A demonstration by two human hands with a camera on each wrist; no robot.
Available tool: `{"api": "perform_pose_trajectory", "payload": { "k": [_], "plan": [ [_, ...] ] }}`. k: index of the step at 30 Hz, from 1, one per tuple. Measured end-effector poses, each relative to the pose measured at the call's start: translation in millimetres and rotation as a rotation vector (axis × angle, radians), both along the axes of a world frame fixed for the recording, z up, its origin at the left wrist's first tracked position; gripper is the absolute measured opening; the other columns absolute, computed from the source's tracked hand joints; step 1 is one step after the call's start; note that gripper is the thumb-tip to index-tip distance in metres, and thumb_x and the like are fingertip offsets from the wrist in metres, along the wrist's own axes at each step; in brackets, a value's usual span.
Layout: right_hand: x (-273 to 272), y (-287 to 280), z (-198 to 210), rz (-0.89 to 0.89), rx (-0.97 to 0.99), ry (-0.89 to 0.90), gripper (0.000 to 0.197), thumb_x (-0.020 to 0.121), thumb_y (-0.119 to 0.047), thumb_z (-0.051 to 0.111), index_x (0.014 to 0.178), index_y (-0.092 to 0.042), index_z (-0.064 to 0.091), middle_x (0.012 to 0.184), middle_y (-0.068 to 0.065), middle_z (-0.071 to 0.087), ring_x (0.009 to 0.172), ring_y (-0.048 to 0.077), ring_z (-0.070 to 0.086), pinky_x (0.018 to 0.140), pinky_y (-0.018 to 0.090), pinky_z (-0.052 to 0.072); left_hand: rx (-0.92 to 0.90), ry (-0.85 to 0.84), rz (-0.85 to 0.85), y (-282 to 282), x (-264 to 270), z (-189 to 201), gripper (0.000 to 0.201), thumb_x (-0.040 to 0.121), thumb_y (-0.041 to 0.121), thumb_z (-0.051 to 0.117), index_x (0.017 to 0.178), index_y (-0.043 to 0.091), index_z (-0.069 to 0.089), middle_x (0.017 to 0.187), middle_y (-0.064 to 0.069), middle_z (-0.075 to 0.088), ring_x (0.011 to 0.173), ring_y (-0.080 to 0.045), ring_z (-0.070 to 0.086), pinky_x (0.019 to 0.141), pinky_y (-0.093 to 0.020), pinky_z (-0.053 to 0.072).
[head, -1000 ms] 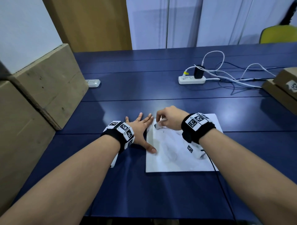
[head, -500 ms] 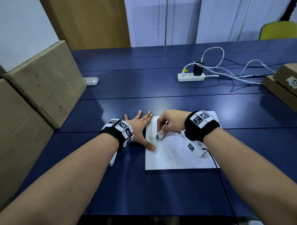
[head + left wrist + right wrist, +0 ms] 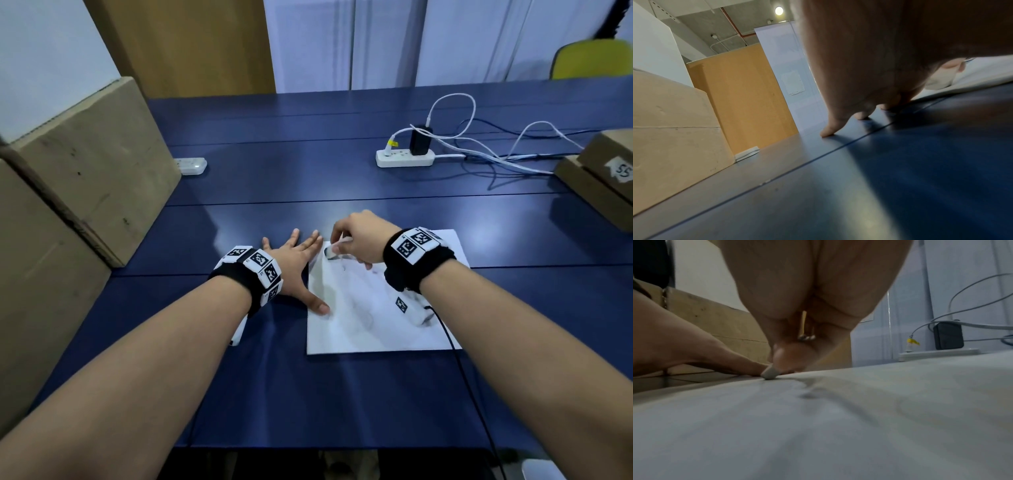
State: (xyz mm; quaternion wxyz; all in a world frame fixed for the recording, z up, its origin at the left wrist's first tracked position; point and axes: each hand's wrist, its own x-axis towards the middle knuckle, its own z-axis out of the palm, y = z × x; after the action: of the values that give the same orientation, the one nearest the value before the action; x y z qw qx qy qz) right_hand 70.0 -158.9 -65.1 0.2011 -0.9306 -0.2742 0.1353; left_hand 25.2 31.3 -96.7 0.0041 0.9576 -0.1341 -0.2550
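Note:
A white sheet of paper (image 3: 376, 329) with faint grey pencil smudges lies on the blue table (image 3: 308, 394). My right hand (image 3: 339, 241) pinches a small white eraser (image 3: 331, 253) and presses it on the sheet's far left corner. The right wrist view shows the eraser's tip (image 3: 769, 374) on the paper (image 3: 838, 418) beside a dark smear. My left hand (image 3: 294, 262) lies flat on the table with fingers spread. Its thumb rests on the sheet's left edge. In the left wrist view its fingertips (image 3: 827, 132) touch the tabletop.
Large cardboard boxes (image 3: 89, 171) stand along the left. A white power strip (image 3: 404, 158) with a black charger and loose white cables lies at the back right, near more boxes (image 3: 603, 178). A small white device (image 3: 190, 166) sits by the left box. A yellow chair (image 3: 592, 58) is beyond.
My right hand drew the eraser towards me over the paper, then pushed it back out to the far left corner. The left hand stayed where it was.

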Motion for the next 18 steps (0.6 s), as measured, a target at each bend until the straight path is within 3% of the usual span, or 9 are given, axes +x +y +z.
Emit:
{"api": "perform_pose_trajectory", "payload": {
  "k": [4, 7, 11, 16, 18],
  "plan": [
    [-2.6, -3.0, 2.9, 0.07, 0.01, 0.085, 0.011, 0.085, -0.026, 0.071, 0.094, -0.019, 0.071, 0.067, -0.003, 0.061, 0.039, 0.018, 0.059, 0.05, 0.031, 0.056, 0.002, -0.003, 0.003, 0.6, -0.3, 0.3, 0.151, 0.049, 0.088, 0.069, 0.154, 0.026, -0.021, 0.161, 0.017, -0.024, 0.149, -0.021, -0.024, 0.108, -0.078, 0.002],
    [-5.9, -6.1, 3.1, 0.114, -0.028, 0.132, 0.012, 0.08, -0.029, 0.076, 0.087, -0.019, 0.074, 0.054, -0.007, 0.061, 0.039, 0.019, 0.058, 0.052, 0.025, 0.05, -0.006, -0.005, 0.006, 0.3, -0.9, -0.1, 0.151, 0.05, 0.087, 0.07, 0.154, 0.026, -0.02, 0.161, 0.017, -0.023, 0.149, -0.021, -0.023, 0.107, -0.079, 0.002],
    [9.4, -5.6, 3.8, -0.043, -0.011, -0.004, 0.013, 0.089, -0.029, 0.064, 0.091, -0.016, 0.067, 0.063, 0.0, 0.064, 0.046, 0.023, 0.068, 0.061, 0.034, 0.059, -0.011, 0.002, 0.007, 0.0, 0.3, -0.9, 0.152, 0.05, 0.087, 0.07, 0.154, 0.025, -0.021, 0.161, 0.017, -0.024, 0.149, -0.021, -0.025, 0.107, -0.079, -0.001],
    [4.2, -10.3, 6.0, 0.105, -0.079, 0.153, 0.009, 0.081, -0.026, 0.075, 0.087, -0.02, 0.073, 0.061, -0.005, 0.065, 0.043, 0.02, 0.061, 0.061, 0.032, 0.055, -0.019, 0.003, 0.012, 1.4, 0.8, -2.7, 0.153, 0.047, 0.088, 0.07, 0.155, 0.026, -0.02, 0.161, 0.018, -0.024, 0.149, -0.021, -0.025, 0.107, -0.079, -0.001],
    [1.2, -8.3, 3.9, 0.092, -0.073, 0.117, 0.005, 0.081, -0.025, 0.073, 0.085, -0.022, 0.073, 0.063, -0.006, 0.065, 0.043, 0.02, 0.062, 0.061, 0.031, 0.057, -0.019, 0.003, 0.014, 1.4, 0.0, -2.2, 0.152, 0.048, 0.088, 0.07, 0.155, 0.026, -0.02, 0.161, 0.017, -0.024, 0.149, -0.021, -0.025, 0.107, -0.079, -0.001]
  ]
}}
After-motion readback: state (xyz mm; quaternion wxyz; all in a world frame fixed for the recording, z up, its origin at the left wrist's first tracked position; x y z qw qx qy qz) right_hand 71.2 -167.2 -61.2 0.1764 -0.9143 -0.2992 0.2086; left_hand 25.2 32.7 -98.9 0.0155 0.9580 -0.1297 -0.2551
